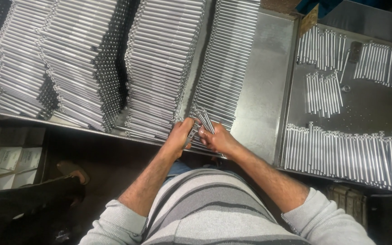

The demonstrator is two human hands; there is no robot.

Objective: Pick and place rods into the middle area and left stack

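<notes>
A: Left hand (180, 135) first. It's curling round a small bundle of metal rods (203, 121), fingers pressed together on the bundle's lower end, at the near edge of the steel tray (264, 90).

B: And the stuff off to its left?

A: Tall stacks of rods (87, 59) are filling the left part of the tray, layered in slanted piles. Below the tray edge, cardboard boxes (5, 159) are sitting on the floor, and another person's foot in a sandal (72, 170) is showing near them.

B: How's the bundle lying?

A: Long axis is running up and slightly left, away from the body, tips pointing toward the flat row of rods (225, 63) lying just beyond the hands. The bundle is sitting between both hands, touching both.

B: Right hand?

A: Right hand (219, 139) is pinching the bundle from the right side, thumb and fingertips closed on it. Both hands are equally near; they're nearly touching each other.

B: Farther right?

A: Bare tray bottom, then a second tray (368, 104) holding shorter rods (341, 154) in loose rows, well apart from the hands. A striped grey sweater (214, 208) is filling the bottom of the view.
</notes>
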